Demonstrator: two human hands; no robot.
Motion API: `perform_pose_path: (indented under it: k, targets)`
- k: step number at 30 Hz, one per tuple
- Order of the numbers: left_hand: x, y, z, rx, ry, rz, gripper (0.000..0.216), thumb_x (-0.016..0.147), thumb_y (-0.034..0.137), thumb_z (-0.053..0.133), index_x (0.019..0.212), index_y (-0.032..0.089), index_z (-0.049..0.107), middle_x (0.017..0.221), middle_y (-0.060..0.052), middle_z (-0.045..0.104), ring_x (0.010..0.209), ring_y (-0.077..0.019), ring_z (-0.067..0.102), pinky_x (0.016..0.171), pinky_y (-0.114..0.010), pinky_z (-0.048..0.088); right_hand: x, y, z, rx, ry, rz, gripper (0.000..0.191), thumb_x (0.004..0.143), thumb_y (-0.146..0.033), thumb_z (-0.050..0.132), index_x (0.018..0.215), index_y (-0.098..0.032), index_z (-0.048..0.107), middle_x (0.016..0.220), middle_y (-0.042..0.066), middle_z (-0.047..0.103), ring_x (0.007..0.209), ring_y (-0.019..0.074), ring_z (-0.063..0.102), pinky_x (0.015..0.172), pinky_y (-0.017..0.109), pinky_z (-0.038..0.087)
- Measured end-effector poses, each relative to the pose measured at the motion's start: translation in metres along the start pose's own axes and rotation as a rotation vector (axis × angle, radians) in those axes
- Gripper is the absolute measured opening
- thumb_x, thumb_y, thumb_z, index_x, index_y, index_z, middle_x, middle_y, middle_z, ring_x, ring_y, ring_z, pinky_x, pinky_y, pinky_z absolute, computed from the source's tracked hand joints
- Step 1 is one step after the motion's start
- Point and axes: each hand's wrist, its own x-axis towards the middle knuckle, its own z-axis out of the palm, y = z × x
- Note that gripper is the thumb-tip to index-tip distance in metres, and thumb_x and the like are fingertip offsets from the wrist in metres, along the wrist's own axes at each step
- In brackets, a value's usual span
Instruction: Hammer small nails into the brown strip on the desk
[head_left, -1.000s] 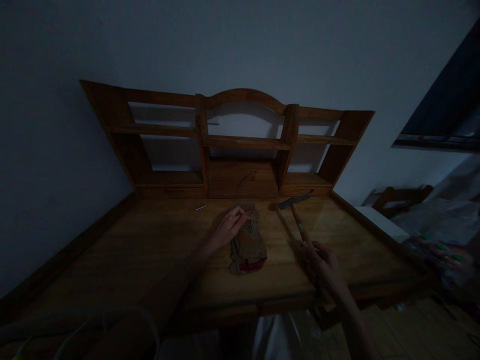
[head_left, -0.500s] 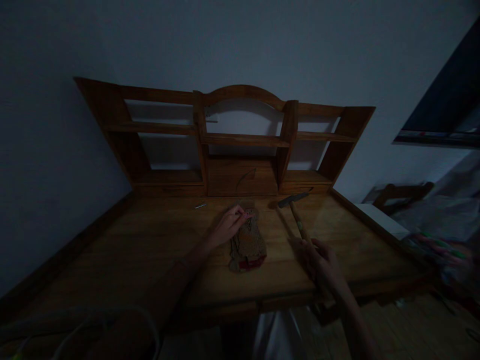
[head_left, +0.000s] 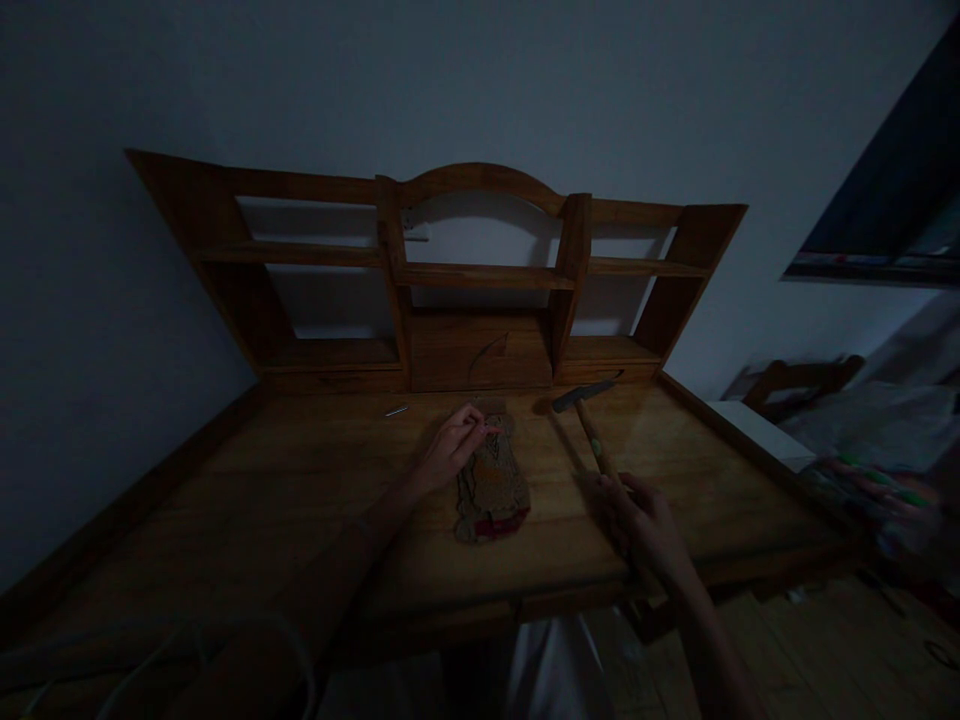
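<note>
My right hand (head_left: 637, 515) is wrapped round the wooden handle of a hammer (head_left: 595, 440). Its dark metal head is raised above the right part of the wooden desk (head_left: 322, 470), casting a shadow there. My left hand (head_left: 456, 442) hovers over the far end of a rough brown slab-like piece (head_left: 495, 490) with a red patch at its near end. Thumb and fingers of this hand are pinched together; whatever is between them is too small and dim to name. What the brown piece is made of is unclear.
A small thin silvery object (head_left: 397, 411) lies on the desk, left of my left hand. Along the back stands a wooden shelf unit (head_left: 480, 275) against the wall. Beyond the desk's right edge are a wooden chair back (head_left: 810, 375) and clear plastic bags (head_left: 877, 430).
The view has shifted slightly. Both hands, the hammer and the brown piece keep nearly the same places; the left fingers have moved only a little.
</note>
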Motion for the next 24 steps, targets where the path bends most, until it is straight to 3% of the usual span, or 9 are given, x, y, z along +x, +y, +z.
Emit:
perform_pose_path:
  k: [8, 16, 24]
  targets:
    - [0.0010, -0.0048, -0.0002, 0.044, -0.013, -0.058, 0.048, 0.097, 0.045, 0.030, 0.095, 0.020, 0.071, 0.098, -0.006, 0.056, 0.093, -0.0175, 0.053, 0.087, -0.029, 0.043, -0.0001, 0.0043, 0.0019, 0.042, 0.009, 0.003, 0.039, 0.080, -0.057, 0.059, 0.090, -0.019, 0.060, 0.055, -0.005, 0.047, 0.035, 0.0063, 0.038, 0.029, 0.017, 0.030]
    - [-0.0015, -0.0022, -0.0021, 0.203, -0.025, 0.021, 0.048, 0.094, 0.046, 0.037, 0.078, 0.018, 0.073, 0.089, -0.006, 0.054, 0.082, -0.0160, 0.055, 0.075, -0.028, 0.045, -0.0001, 0.0042, 0.0023, 0.023, 0.022, 0.014, 0.041, 0.079, -0.059, 0.060, 0.091, -0.019, 0.060, 0.055, -0.005, 0.050, 0.035, 0.0066, 0.038, 0.030, 0.017, 0.031]
    - [-0.0028, -0.0073, -0.0008, 0.349, -0.038, 0.076, 0.043, 0.094, 0.043, 0.039, 0.080, 0.020, 0.073, 0.087, -0.005, 0.055, 0.081, -0.0157, 0.055, 0.071, -0.028, 0.043, -0.0004, 0.0025, 0.0020, 0.034, 0.000, 0.002, 0.040, 0.080, -0.058, 0.059, 0.087, -0.018, 0.059, 0.053, -0.006, 0.048, 0.035, 0.0066, 0.040, 0.030, 0.017, 0.030]
